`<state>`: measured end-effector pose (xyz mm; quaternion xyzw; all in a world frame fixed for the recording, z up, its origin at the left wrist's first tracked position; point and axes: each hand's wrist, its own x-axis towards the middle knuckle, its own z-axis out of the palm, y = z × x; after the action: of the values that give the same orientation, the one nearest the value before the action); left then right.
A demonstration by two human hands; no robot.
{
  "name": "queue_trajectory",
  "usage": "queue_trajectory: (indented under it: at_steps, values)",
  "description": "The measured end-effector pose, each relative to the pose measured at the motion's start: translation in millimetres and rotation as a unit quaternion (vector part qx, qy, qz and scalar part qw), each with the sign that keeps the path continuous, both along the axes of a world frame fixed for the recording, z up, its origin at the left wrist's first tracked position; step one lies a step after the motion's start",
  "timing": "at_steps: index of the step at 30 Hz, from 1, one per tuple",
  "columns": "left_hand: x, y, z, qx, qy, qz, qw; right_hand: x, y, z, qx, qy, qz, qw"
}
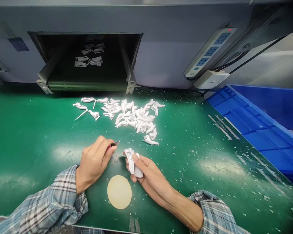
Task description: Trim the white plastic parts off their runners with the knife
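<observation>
My left hand (94, 162) is closed in a fist around a small trimming tool (114, 144) whose dark tip pokes out toward the right. My right hand (148, 174) grips a white moulded plastic part (132, 162), held upright just right of the tool tip. Both hands hover low over the green table mat (34, 136). A heap of several similar white plastic parts (132, 115) lies on the mat beyond my hands, with a few strays and thin sprue sticks (84, 110) to its left.
A round cream disc (119, 191) lies on the mat between my wrists. A conveyor opening (88, 61) at the back carries more white parts. A blue crate (263, 117) stands at the right, a power strip (210, 52) above it. Small plastic shavings dot the mat.
</observation>
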<state>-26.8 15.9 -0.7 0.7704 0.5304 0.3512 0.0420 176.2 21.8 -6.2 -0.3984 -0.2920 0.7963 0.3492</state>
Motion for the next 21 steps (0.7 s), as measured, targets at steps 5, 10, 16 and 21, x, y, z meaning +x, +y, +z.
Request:
queue_trajectory:
  at_steps: [5, 10, 16, 21]
  values:
    - [9, -7, 2.6, -0.244, -0.171, -0.062, 0.953, 1, 1, 5.3, 0.041, 0.029, -0.011, 0.999]
    - [11, -6, 6.0, -0.251, -0.270, -0.049, 0.928, 6, 4, 6.9, 0.051, 0.070, 0.036, 0.996]
    - [4, -2, 6.5, -0.175, -0.186, -0.093, 0.962, 5, 4, 5.4, 0.009, 0.077, 0.073, 0.994]
    - [2, -3, 3.2, -0.193, -0.111, -0.075, 0.972, 4, 5, 5.7, -0.015, 0.108, 0.053, 0.993]
